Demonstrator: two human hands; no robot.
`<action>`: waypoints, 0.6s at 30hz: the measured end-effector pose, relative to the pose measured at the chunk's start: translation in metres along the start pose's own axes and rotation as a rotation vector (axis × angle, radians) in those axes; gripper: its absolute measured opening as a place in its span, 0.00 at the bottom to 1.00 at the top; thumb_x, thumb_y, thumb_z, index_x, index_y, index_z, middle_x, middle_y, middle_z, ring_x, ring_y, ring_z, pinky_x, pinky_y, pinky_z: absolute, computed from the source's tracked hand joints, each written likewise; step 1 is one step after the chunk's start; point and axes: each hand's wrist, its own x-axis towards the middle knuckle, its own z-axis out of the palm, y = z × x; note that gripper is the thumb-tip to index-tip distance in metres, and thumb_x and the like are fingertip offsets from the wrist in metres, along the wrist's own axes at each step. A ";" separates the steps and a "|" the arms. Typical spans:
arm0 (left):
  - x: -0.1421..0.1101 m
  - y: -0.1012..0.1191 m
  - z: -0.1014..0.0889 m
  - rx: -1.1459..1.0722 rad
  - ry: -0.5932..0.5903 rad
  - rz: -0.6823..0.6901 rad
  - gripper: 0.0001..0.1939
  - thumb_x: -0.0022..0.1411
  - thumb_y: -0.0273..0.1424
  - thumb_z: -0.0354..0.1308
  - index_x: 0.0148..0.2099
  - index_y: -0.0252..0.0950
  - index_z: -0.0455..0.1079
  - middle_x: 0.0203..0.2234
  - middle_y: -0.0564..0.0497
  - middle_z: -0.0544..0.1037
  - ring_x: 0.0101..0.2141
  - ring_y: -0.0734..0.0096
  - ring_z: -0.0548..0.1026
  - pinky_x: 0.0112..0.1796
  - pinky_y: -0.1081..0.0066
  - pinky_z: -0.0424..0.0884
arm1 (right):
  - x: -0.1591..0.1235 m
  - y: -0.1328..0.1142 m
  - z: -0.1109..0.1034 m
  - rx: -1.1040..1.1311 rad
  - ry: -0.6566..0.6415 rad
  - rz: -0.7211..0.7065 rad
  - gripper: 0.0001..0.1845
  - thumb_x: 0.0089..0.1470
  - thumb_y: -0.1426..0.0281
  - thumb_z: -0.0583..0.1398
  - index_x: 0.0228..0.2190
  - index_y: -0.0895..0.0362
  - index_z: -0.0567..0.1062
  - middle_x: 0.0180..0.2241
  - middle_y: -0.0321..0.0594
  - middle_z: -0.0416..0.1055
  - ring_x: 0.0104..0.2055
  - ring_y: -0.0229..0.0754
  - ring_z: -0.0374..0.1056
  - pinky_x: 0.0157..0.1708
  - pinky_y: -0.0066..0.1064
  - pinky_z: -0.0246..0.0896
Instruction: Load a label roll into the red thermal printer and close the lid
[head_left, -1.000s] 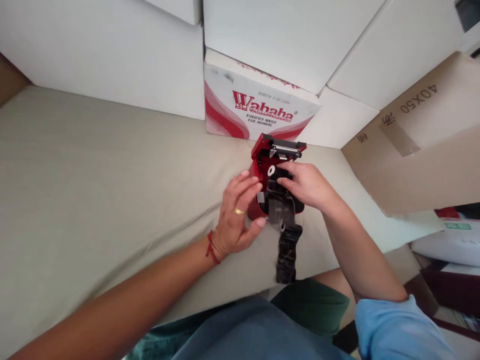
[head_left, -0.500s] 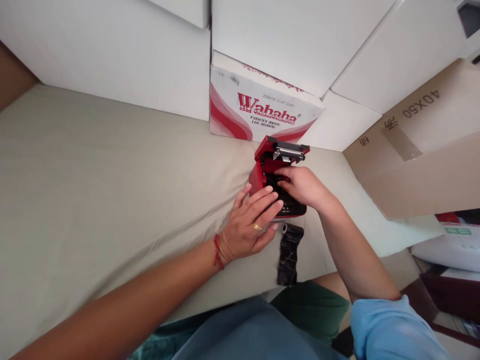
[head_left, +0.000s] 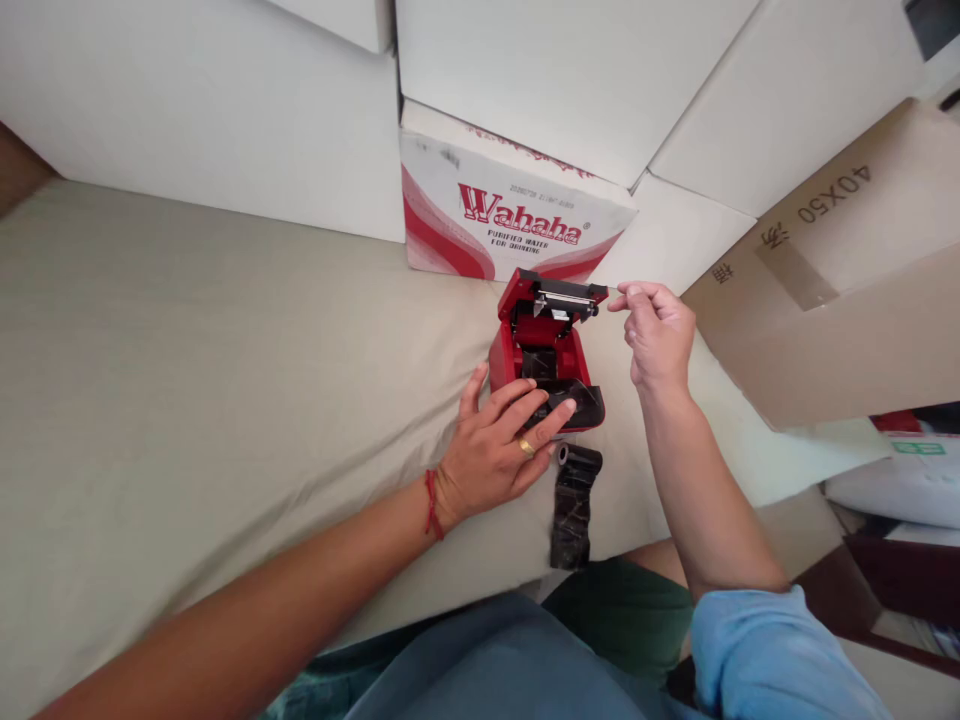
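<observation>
A small red label printer (head_left: 507, 362) stands on the cloth-covered surface with its lid (head_left: 517, 290) raised. Black film (head_left: 540, 364) runs out of its inside and over its front. My left hand (head_left: 499, 440), with a ring and a red bracelet, lies against the printer's front left, fingers spread flat over the film. Beside the lid's right edge is my right hand (head_left: 660, 335), its index finger and thumb pointing at the lid, the other fingers curled. Nothing shows in it, and whether a fingertip touches the lid I cannot tell. A partly unrolled black ribbon roll (head_left: 574, 510) lies in front of the printer.
Behind the printer stands a Wahaha water carton (head_left: 517, 220) among large white boxes (head_left: 225, 120). A brown cardboard box (head_left: 810, 330) leans at the right. The surface's front edge runs close to my lap.
My right hand has come out of the printer and moved up and right to the lid's edge. Black film now shows inside and over the front. My left hand stays at the printer.
</observation>
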 end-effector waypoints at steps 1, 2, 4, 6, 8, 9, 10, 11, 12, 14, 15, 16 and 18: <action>0.001 0.000 0.001 0.016 0.008 0.003 0.25 0.71 0.31 0.63 0.69 0.44 0.71 0.55 0.46 0.85 0.61 0.53 0.80 0.77 0.38 0.49 | 0.004 0.006 0.002 0.045 0.021 0.028 0.24 0.61 0.46 0.67 0.40 0.55 0.82 0.33 0.39 0.80 0.21 0.31 0.54 0.22 0.29 0.52; 0.001 0.001 0.001 0.022 0.017 0.008 0.23 0.71 0.30 0.63 0.67 0.43 0.72 0.55 0.45 0.85 0.61 0.54 0.79 0.77 0.39 0.51 | 0.008 0.012 0.005 0.075 0.036 0.047 0.26 0.59 0.44 0.67 0.40 0.55 0.82 0.34 0.39 0.81 0.22 0.31 0.54 0.22 0.28 0.52; 0.001 0.000 0.001 0.007 0.043 0.020 0.21 0.70 0.28 0.64 0.63 0.43 0.74 0.53 0.46 0.84 0.62 0.55 0.78 0.76 0.41 0.55 | 0.012 0.021 0.010 0.099 0.037 0.057 0.28 0.57 0.42 0.68 0.43 0.54 0.82 0.39 0.41 0.83 0.27 0.34 0.62 0.26 0.28 0.60; 0.000 -0.001 0.001 -0.012 0.073 0.025 0.21 0.68 0.26 0.64 0.61 0.44 0.74 0.51 0.47 0.83 0.63 0.55 0.77 0.75 0.42 0.58 | 0.013 0.026 0.014 0.117 -0.008 0.052 0.31 0.57 0.40 0.67 0.48 0.52 0.82 0.49 0.43 0.84 0.40 0.39 0.74 0.39 0.31 0.72; -0.002 -0.002 0.000 -0.023 0.096 0.022 0.21 0.67 0.25 0.65 0.60 0.44 0.74 0.50 0.47 0.82 0.65 0.54 0.76 0.75 0.42 0.59 | 0.012 0.025 0.019 0.166 -0.092 0.043 0.35 0.58 0.37 0.65 0.54 0.49 0.81 0.57 0.43 0.82 0.57 0.43 0.77 0.54 0.37 0.74; -0.003 -0.003 0.000 -0.027 0.099 0.019 0.22 0.66 0.25 0.65 0.60 0.45 0.74 0.51 0.47 0.82 0.65 0.54 0.76 0.74 0.42 0.59 | 0.012 0.023 0.021 0.194 -0.143 0.034 0.36 0.60 0.36 0.63 0.55 0.49 0.81 0.60 0.42 0.81 0.62 0.45 0.76 0.60 0.40 0.73; -0.004 -0.003 0.000 -0.031 0.095 0.016 0.23 0.66 0.25 0.66 0.61 0.46 0.74 0.52 0.47 0.81 0.66 0.53 0.75 0.74 0.41 0.59 | 0.010 0.020 0.022 0.214 -0.192 0.021 0.37 0.62 0.35 0.60 0.55 0.49 0.82 0.60 0.43 0.81 0.64 0.47 0.75 0.63 0.43 0.71; -0.005 -0.004 -0.001 -0.036 0.090 0.013 0.24 0.66 0.24 0.66 0.61 0.46 0.74 0.53 0.47 0.81 0.66 0.53 0.75 0.74 0.41 0.60 | 0.009 0.017 0.023 0.224 -0.231 0.003 0.38 0.64 0.34 0.57 0.54 0.50 0.83 0.58 0.43 0.83 0.63 0.48 0.77 0.64 0.45 0.71; -0.005 -0.004 -0.001 -0.040 0.085 0.013 0.25 0.65 0.24 0.66 0.62 0.46 0.74 0.53 0.47 0.81 0.66 0.53 0.75 0.74 0.41 0.60 | 0.006 0.014 0.024 0.224 -0.253 -0.019 0.38 0.66 0.34 0.55 0.51 0.51 0.85 0.54 0.44 0.84 0.60 0.49 0.79 0.64 0.46 0.71; -0.006 -0.004 -0.002 -0.039 0.085 0.018 0.25 0.65 0.25 0.66 0.62 0.47 0.74 0.53 0.47 0.81 0.66 0.53 0.75 0.74 0.41 0.61 | -0.002 0.008 0.022 0.198 -0.237 -0.067 0.38 0.69 0.36 0.53 0.44 0.53 0.88 0.46 0.44 0.87 0.52 0.50 0.83 0.62 0.47 0.74; -0.006 -0.005 -0.002 -0.035 0.090 0.022 0.25 0.65 0.25 0.66 0.62 0.46 0.74 0.53 0.47 0.81 0.66 0.53 0.75 0.74 0.41 0.61 | -0.007 0.006 0.020 0.175 -0.210 -0.092 0.37 0.70 0.37 0.53 0.42 0.53 0.88 0.43 0.44 0.87 0.50 0.50 0.83 0.60 0.47 0.75; -0.006 -0.005 -0.002 -0.031 0.092 0.026 0.24 0.65 0.25 0.66 0.62 0.46 0.74 0.53 0.47 0.81 0.66 0.53 0.75 0.74 0.41 0.62 | -0.013 0.004 0.017 0.146 -0.187 -0.118 0.36 0.71 0.39 0.54 0.40 0.52 0.89 0.43 0.43 0.88 0.50 0.50 0.84 0.60 0.48 0.75; -0.007 -0.004 -0.003 -0.033 0.085 0.026 0.25 0.65 0.26 0.66 0.62 0.47 0.75 0.53 0.48 0.80 0.66 0.53 0.75 0.74 0.41 0.62 | -0.028 0.005 0.009 0.078 -0.177 -0.182 0.33 0.73 0.41 0.54 0.40 0.50 0.89 0.45 0.42 0.88 0.53 0.51 0.84 0.64 0.50 0.74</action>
